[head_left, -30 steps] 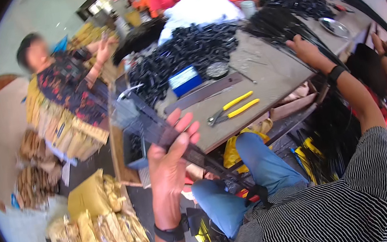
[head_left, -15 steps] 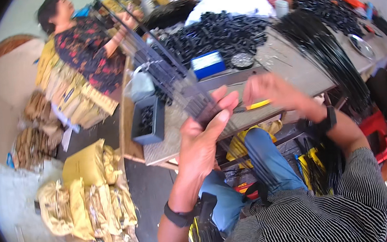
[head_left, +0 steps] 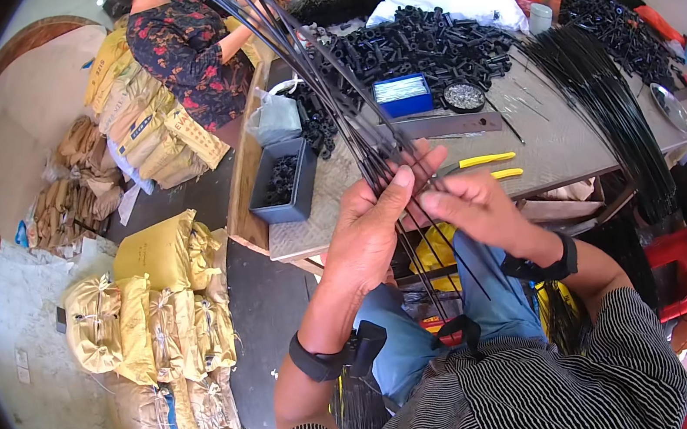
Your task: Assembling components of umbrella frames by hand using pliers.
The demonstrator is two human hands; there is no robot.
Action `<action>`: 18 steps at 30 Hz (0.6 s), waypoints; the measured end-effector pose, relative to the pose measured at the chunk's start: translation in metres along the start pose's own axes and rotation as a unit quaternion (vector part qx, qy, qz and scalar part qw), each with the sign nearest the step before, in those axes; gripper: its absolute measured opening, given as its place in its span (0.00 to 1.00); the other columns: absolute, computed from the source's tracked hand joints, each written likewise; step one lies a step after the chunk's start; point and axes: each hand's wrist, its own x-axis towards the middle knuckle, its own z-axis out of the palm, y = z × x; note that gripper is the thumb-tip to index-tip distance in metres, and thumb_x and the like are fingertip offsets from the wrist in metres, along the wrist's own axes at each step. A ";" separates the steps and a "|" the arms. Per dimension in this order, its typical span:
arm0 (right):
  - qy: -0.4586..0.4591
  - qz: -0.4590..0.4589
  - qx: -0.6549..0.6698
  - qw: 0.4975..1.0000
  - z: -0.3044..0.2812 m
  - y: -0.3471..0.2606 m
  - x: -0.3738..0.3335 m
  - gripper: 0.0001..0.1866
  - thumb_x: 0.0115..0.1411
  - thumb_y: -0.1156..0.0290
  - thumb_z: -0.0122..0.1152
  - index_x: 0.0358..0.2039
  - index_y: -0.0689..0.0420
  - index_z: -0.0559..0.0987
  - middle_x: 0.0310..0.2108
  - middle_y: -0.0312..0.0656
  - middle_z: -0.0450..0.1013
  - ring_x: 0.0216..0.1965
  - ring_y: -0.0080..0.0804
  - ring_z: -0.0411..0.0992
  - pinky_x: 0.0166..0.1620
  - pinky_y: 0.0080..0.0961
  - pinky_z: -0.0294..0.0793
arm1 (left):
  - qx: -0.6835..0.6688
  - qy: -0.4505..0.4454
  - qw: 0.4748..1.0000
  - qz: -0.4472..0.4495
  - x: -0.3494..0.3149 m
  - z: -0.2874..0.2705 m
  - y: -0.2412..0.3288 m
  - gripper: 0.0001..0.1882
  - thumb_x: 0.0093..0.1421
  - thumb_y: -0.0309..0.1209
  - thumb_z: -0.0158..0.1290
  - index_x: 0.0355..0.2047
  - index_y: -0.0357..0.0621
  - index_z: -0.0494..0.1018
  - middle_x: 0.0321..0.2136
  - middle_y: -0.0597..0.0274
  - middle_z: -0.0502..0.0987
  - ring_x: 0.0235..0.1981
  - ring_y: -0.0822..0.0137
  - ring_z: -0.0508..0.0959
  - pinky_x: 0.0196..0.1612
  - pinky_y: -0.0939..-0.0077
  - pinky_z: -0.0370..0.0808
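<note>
My left hand [head_left: 372, 232] is closed round a loose bundle of thin black rods [head_left: 325, 98] that look like umbrella ribs. They fan out up and to the left, and their lower ends hang over my knees. Close against it, my right hand [head_left: 479, 211] has its fingers drawn together at the rods just below the left fingertips; what exactly it pinches is partly hidden. Just beyond the right hand, yellow-handled pliers [head_left: 485, 161] lie on the worktable [head_left: 318, 222]. A flat metal bar [head_left: 450, 126] lies behind them.
Black tubular parts [head_left: 434, 44] are heaped at the back, near a blue box [head_left: 402, 95] and a round dish [head_left: 464, 96]. A grey bin [head_left: 283, 181] stands at the left edge. More black rods [head_left: 596, 109] lie to the right. Sacks [head_left: 168, 309] are stacked at left; a co-worker [head_left: 193, 51] is beyond.
My right hand has moved left and down, from apart to against the rods by my left hand. The rods have swung more upright, and the view has shifted slightly.
</note>
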 end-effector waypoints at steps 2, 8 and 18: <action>0.016 -0.001 0.028 0.999 0.021 0.008 -0.007 0.14 0.63 0.68 0.44 0.42 0.64 0.70 0.26 0.34 0.72 0.29 0.16 0.69 0.33 0.15 0.70 | 0.011 0.015 1.000 0.019 0.002 0.005 -0.001 0.22 0.64 0.36 0.39 0.53 0.33 0.59 0.49 0.46 0.67 0.52 0.58 0.67 0.51 0.67 0.68; -0.038 0.051 0.079 0.995 0.028 -0.014 -0.008 0.12 0.64 0.64 0.41 0.34 0.62 0.68 0.18 0.32 0.66 0.16 0.14 0.63 0.19 0.11 0.61 | 0.214 0.029 0.976 0.014 -0.013 0.001 0.023 0.23 0.62 0.37 0.44 0.53 0.35 0.59 0.42 0.55 0.72 0.35 0.77 0.73 0.35 0.85 0.72; -0.186 0.168 0.180 0.951 0.005 -0.042 -0.018 0.13 0.64 0.65 0.42 0.41 0.62 0.64 0.22 0.42 0.70 0.19 0.26 0.72 0.22 0.17 0.71 | 0.270 0.075 0.956 0.084 -0.025 -0.012 0.016 0.30 0.51 0.22 0.54 0.54 0.32 0.57 0.48 0.51 0.68 0.49 0.65 0.69 0.52 0.75 0.63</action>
